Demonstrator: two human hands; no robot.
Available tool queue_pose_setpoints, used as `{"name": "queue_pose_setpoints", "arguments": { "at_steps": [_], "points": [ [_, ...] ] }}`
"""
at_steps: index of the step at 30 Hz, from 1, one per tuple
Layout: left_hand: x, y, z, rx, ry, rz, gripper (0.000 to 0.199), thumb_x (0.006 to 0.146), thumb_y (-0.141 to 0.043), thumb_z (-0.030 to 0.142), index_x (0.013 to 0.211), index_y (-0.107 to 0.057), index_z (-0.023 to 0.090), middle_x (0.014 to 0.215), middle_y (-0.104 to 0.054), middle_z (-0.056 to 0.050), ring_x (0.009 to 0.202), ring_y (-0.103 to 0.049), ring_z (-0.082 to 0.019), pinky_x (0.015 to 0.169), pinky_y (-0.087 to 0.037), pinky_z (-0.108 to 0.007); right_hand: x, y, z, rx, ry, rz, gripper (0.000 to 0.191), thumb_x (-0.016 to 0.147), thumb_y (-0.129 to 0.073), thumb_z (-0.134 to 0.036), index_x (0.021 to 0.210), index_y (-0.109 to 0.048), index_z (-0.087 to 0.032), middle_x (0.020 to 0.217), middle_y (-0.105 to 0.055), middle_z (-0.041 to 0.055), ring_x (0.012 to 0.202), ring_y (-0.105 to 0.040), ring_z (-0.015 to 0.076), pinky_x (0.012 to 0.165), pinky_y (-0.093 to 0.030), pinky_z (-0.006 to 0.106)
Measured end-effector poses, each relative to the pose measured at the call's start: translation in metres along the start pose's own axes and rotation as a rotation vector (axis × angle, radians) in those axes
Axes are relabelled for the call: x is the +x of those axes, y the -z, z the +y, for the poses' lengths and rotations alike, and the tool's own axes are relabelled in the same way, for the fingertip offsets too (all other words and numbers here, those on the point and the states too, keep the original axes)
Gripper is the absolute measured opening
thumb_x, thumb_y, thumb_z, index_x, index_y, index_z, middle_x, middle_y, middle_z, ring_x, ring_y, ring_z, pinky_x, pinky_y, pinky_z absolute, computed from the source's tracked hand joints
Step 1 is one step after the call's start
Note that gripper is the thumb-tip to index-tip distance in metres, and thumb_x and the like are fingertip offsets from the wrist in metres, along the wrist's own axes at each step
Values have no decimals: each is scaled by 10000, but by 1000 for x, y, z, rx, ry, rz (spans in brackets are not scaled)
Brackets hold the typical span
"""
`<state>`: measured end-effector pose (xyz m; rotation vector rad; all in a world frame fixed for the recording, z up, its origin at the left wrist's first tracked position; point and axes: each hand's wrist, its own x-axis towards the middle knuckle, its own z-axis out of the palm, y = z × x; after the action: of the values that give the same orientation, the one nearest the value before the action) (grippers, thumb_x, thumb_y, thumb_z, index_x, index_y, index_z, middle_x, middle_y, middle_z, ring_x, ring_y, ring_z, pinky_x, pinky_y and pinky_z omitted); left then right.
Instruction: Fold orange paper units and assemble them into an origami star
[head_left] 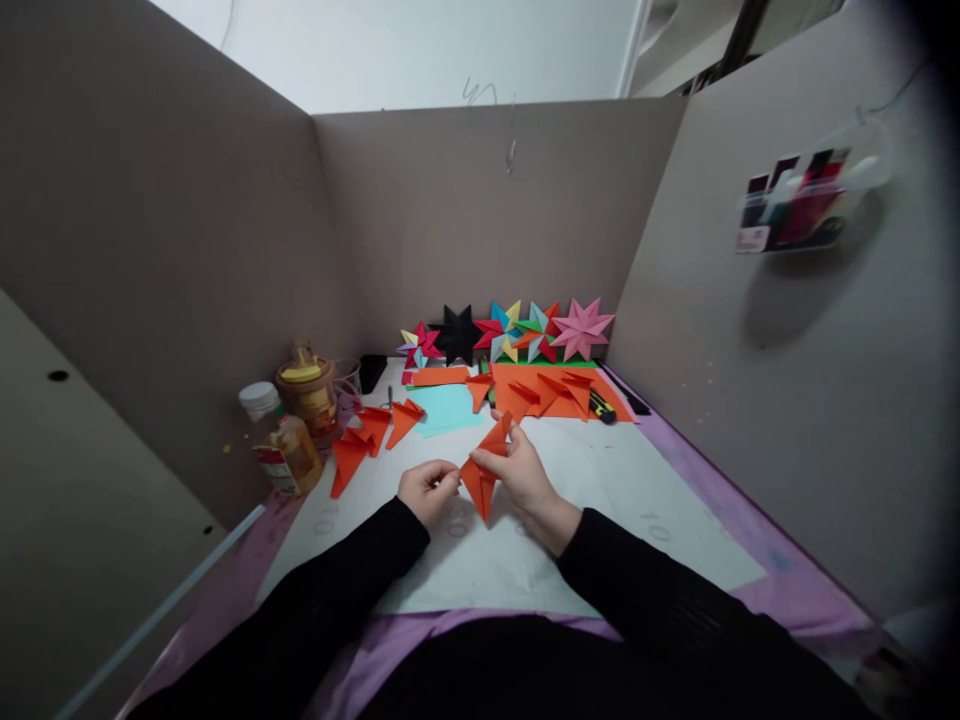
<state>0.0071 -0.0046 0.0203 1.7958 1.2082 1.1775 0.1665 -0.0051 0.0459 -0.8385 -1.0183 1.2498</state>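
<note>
While the right hand (pixel 531 482) holds a pointed orange folded-paper piece (pixel 481 490) lengthwise forward, the left hand (pixel 428 491), grip unclear, curls at its left corner.

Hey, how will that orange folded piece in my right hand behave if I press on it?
The orange folded piece is probably very light, since it looks like thin paper. Its layered creases likely make the middle fairly stiff. The narrow points may bend easily if pressed.
</note>
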Motion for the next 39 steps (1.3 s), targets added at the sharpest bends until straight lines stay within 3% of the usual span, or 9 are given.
{"name": "queue_pose_setpoints", "arguments": {
  "at_steps": [6,10,14,19,25,30,34,37,39],
  "points": [
    [0,-3,0,-47,8,-18,185,746,-566,322,756,-626,148,654,-605,-1,601,-548,-119,503,-411,-197,-1,-1,1,-4,-15,-2,719,624,-704,-193,1256,-362,-204,654,-587,-60,559,-569,116,550,-465,234],
    [-2,-6,2,-18,36,-72,218,756,-546,332,679,-610,139,551,-543,26,506,-472,-91,470,-359,-193,-5,-4,2,-34,-39,-83,736,637,-694,-206,1277,-331,-207,654,-599,-51,554,-579,127,528,-460,235],
    [-1,-4,-2,-3,40,-16,233,756,-548,342,635,-582,146,527,-487,41,505,-433,-87,493,-348,-201,-4,-3,7,-118,-51,-159,704,609,-714,-199,1226,-376,-209,712,-637,-19,609,-610,156,544,-478,254],
    [4,0,-6,-19,63,15,243,747,-558,368,639,-574,151,533,-481,43,517,-428,-93,514,-345,-210,0,2,7,-303,-21,-154,577,646,-684,-204,1173,-449,-186,631,-617,-37,533,-572,131,480,-417,212],
    [8,8,2,-107,157,82,266,716,-578,395,620,-551,149,522,-496,41,513,-437,-93,527,-358,-215,5,8,-4,-381,-43,-71,762,646,-684,-202,1327,-349,-129,653,-640,-21,601,-583,135,607,-444,251],
    [16,14,-7,-184,180,195,274,699,-606,399,593,-545,153,478,-484,48,465,-421,-80,483,-340,-200,13,19,-7,-337,-42,-24,752,642,-694,-226,1313,-369,-122,696,-654,-3,653,-596,148,674,-447,277],
    [20,15,-16,-281,262,242,321,698,-610,465,653,-600,147,456,-455,55,391,-358,-63,401,-279,-197,14,18,2,-240,-32,-56,606,642,-713,-290,1186,-493,-141,681,-611,-22,644,-575,131,664,-439,267],
    [17,9,-14,-331,286,185,346,674,-629,487,671,-621,141,462,-441,58,386,-348,-60,389,-263,-198,7,6,8,-190,-74,-233,410,627,-732,-337,969,-620,-140,842,-650,40,747,-593,151,705,-443,272],
    [13,3,-12,-335,247,131,315,653,-660,452,680,-628,140,492,-486,48,431,-404,-71,432,-314,-201,2,-2,11,-166,-92,-245,358,631,-730,-346,900,-643,-126,853,-663,57,748,-593,161,703,-444,278]
  ]
}}
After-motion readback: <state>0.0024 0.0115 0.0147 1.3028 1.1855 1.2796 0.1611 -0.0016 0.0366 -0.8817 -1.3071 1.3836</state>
